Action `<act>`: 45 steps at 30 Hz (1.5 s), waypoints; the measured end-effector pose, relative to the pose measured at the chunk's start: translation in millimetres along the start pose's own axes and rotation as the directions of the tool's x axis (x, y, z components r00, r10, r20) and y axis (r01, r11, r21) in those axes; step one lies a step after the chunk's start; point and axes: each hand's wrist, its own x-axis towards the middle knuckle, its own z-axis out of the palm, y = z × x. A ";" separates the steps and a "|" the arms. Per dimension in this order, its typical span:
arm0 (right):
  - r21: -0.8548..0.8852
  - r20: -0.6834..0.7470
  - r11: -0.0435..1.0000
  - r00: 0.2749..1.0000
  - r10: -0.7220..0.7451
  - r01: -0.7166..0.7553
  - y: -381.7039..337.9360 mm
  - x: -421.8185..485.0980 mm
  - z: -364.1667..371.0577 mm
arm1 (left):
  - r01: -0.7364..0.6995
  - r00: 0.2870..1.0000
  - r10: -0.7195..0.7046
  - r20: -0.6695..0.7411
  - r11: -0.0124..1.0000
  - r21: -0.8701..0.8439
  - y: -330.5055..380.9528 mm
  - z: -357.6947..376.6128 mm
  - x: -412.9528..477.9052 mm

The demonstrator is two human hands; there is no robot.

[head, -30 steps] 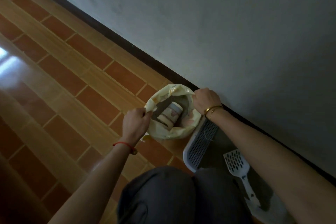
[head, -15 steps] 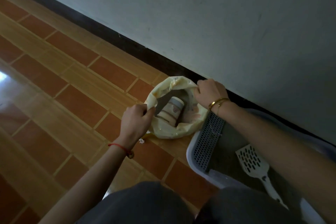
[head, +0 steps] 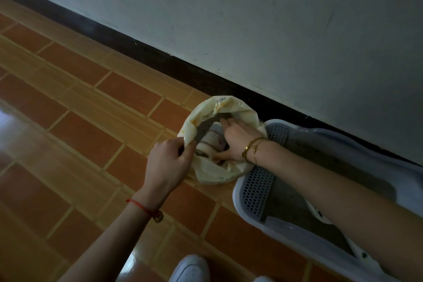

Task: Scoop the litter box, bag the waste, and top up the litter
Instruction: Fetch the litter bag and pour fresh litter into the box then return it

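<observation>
Moved R hand [head: 238,139] off rim into limp pale-yellow plastic bag [head: 212,174], grip on striped paper cup [head: 211,142] unclear; pinching rim w/ L hand [head: 169,162], best hold.

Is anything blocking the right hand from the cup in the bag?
Nothing visible does. The left hand pinches the rim of the bag and holds its mouth open. The right hand is inside the mouth, fingers stretched out right beside the cup, with no fold of plastic between them.
</observation>
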 end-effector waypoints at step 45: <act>0.738 0.260 0.600 0.951 0.170 -0.309 49.0 -39.6 -2.1 | 0.023 0.999 -0.024 -0.026 0.998 -0.051 13.8 29.2 -15.9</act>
